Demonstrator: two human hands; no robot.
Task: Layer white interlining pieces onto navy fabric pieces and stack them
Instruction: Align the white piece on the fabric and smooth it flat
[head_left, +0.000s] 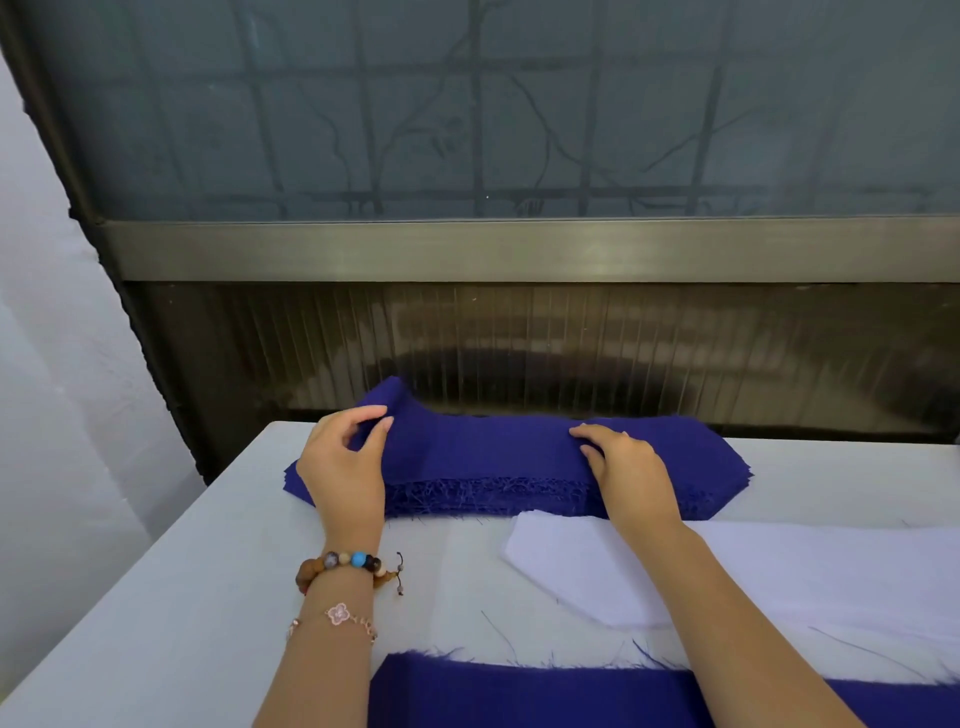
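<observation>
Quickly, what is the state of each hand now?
Left hand: pinches the top navy piece.
Right hand: open, presses on the navy stack.

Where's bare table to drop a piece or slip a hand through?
Free: table left of the left hand, from navy stack to the near edge; smaller patch between the forearms, bordered by stack, white interlining and near navy piece. Crowded: right side, interlining under the right forearm.

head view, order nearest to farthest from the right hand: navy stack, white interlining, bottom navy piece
1. navy stack, far side of the table, touched by the right hand.
2. white interlining, just nearer the person.
3. navy piece, at the bottom edge.
</observation>
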